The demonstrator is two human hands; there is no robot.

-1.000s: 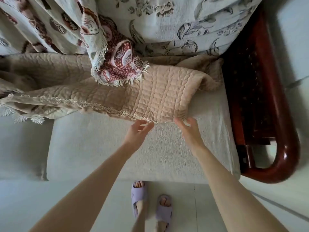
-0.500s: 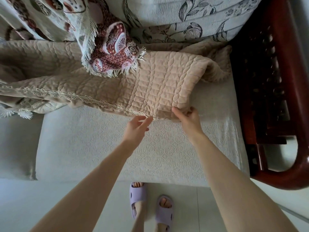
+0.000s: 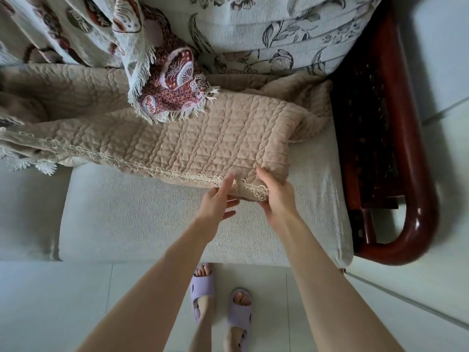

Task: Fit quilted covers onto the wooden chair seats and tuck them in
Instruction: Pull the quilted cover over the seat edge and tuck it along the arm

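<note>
Half the pale seat cushion (image 3: 152,219) lies bare, with the quilted cover (image 3: 203,141) bunched toward the backrest (image 3: 279,26). The right hand (image 3: 278,199) pinches the cover's lace-trimmed front corner, and the left hand (image 3: 215,203) touches the trim alongside, fingers straight. Spreading step, I reckon: next, draw that edge forward over the cushion's front.

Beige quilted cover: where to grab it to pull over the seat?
Take the quilted cover by its lace-trimmed hem at the front right corner, from the front, pinching above and below. That edge lies free on the seat cushion; further back it is bunched and weighted by the fringed throw.
</note>
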